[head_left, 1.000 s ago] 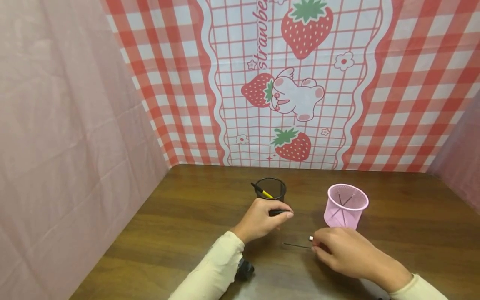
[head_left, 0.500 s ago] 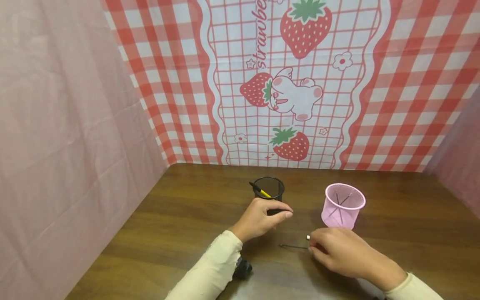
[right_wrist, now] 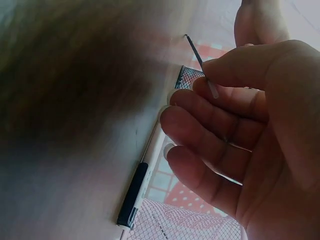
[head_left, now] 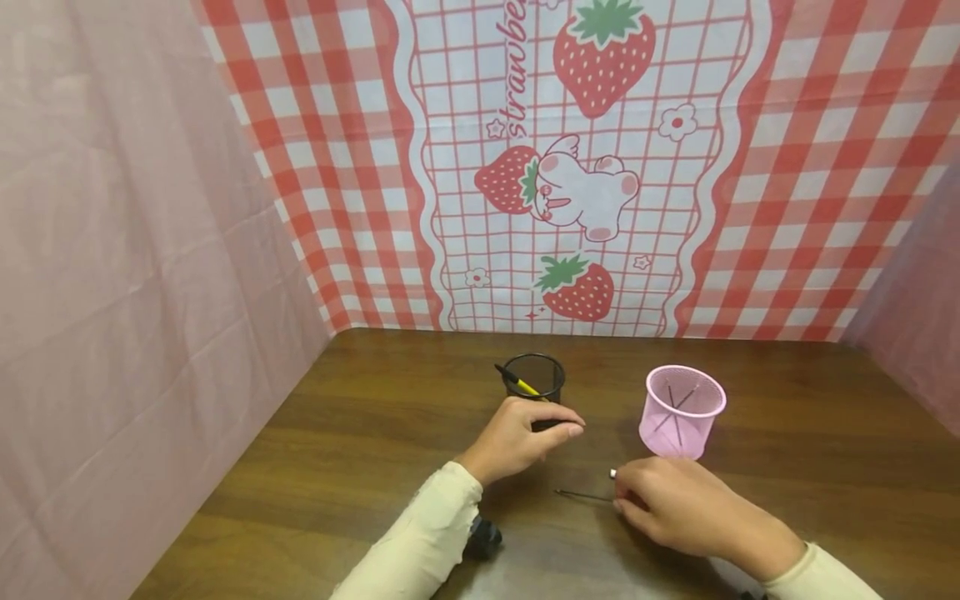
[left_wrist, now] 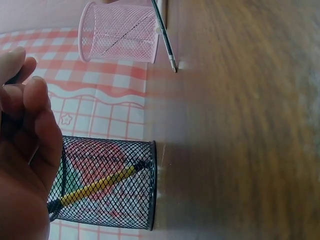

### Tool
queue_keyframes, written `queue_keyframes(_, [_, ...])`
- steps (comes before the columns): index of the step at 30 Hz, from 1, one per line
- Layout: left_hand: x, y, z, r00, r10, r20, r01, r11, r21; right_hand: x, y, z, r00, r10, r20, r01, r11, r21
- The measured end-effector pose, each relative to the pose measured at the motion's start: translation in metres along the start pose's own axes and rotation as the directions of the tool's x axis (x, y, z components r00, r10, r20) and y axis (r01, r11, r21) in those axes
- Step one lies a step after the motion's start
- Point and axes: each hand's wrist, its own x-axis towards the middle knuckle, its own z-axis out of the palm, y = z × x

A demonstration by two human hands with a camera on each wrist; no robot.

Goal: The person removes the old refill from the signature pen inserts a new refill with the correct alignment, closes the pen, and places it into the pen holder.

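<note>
My left hand (head_left: 517, 437) holds a dark, slender, pen-like piece (left_wrist: 22, 72) between thumb and fingers, mostly hidden by them. Between right thumb and forefinger, my right hand (head_left: 686, 508) pinches a thin pen refill (head_left: 583, 495), its dark tip pointing left just over the table. The pale end of this refill (right_wrist: 212, 89) shows past the thumb. Behind the right fingers lies a black-and-white pen (right_wrist: 133, 195); in the head view only its white end (head_left: 613, 473) shows. The left hand is in front of a black mesh cup (head_left: 558, 379) with a yellow-and-black pen (head_left: 519, 382) leaning inside.
A pink mesh cup (head_left: 678, 433) stands beyond the right hand, with thin refills (head_left: 678, 400) crossed inside it. The brown wooden table (head_left: 315, 467) ends at a red checked strawberry cloth (head_left: 360, 192). Pink cloth (head_left: 135, 250) hangs at the left.
The head view has shifted slightly, so the scene sits a little further left. Both hands keep their grips and almost the same places.
</note>
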Motion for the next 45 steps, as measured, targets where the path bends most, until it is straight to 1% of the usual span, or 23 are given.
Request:
queue_keyframes(2, [0.0001,-0.0004,-0.0008,1.000,0.001,-0.001,-0.001,1.000,0.009,0.0003,0.0003,0.0009,1.000,-0.002,0.008,0.002,1.000,0.006])
queue_keyframes(6, [0.0004,-0.0016,-0.0009,1.000,0.016,-0.018,-0.015,0.998,0.062,-0.0003,-0.0002,0.0029,1.000,-0.002,0.019,0.002,1.000,0.013])
queue_keyframes(9, [0.0003,-0.0016,-0.0004,0.999,0.018,-0.031,-0.016,0.997,0.079,-0.0014,-0.0006,0.0040,1.000,-0.003,0.023,0.003,1.000,0.017])
queue_keyframes(13, [0.0003,0.0001,-0.0001,0.999,0.002,-0.036,-0.001,0.999,0.042,-0.0026,-0.0007,0.0045,1.000,-0.005,0.027,0.004,1.000,0.015])
queue_keyframes(15, [0.0005,0.0010,0.0000,0.999,0.004,-0.037,-0.002,0.999,0.039,-0.0028,-0.0009,0.0044,1.000,-0.007,0.027,0.007,1.000,0.009])
queue_keyframes(20, [0.0005,0.0014,-0.0003,1.000,0.007,-0.031,-0.006,0.999,0.033,-0.0021,-0.0004,0.0046,0.999,-0.041,0.024,0.041,0.999,-0.012])
queue_keyframes(23, [-0.0007,0.0022,-0.0008,1.000,-0.003,-0.016,0.003,1.000,0.009,-0.0020,-0.0003,0.0050,0.998,-0.056,0.033,0.056,0.998,-0.017])
queue_keyframes(27, [-0.0033,0.0033,-0.0009,1.000,-0.028,-0.002,0.028,0.999,-0.027,-0.0021,-0.0020,0.0056,0.998,-0.050,0.047,0.050,0.999,-0.015])
queue_keyframes(28, [-0.0039,0.0034,-0.0006,0.999,-0.043,-0.002,0.043,0.998,-0.049,-0.0021,-0.0023,0.0059,0.998,-0.050,0.048,0.051,0.999,-0.016])
queue_keyframes(34, [-0.0042,0.0045,0.0003,0.993,-0.112,-0.023,0.108,0.984,-0.139,-0.0012,-0.0013,0.0064,0.997,-0.058,0.051,0.060,0.998,-0.026])
queue_keyframes(38, [-0.0024,0.0047,0.0019,0.992,-0.120,-0.027,0.114,0.983,-0.147,-0.0021,0.0008,0.0063,0.997,-0.059,0.052,0.060,0.998,-0.024])
queue_keyframes(41, [-0.0019,0.0042,0.0031,0.994,-0.107,-0.040,0.101,0.987,-0.121,-0.0030,0.0020,0.0066,0.997,-0.062,0.047,0.064,0.998,-0.024])
queue_keyframes(45, [-0.0014,0.0029,0.0031,0.996,-0.070,-0.062,0.068,0.997,-0.040,-0.0035,0.0025,0.0066,0.997,-0.058,0.054,0.059,0.998,-0.028])
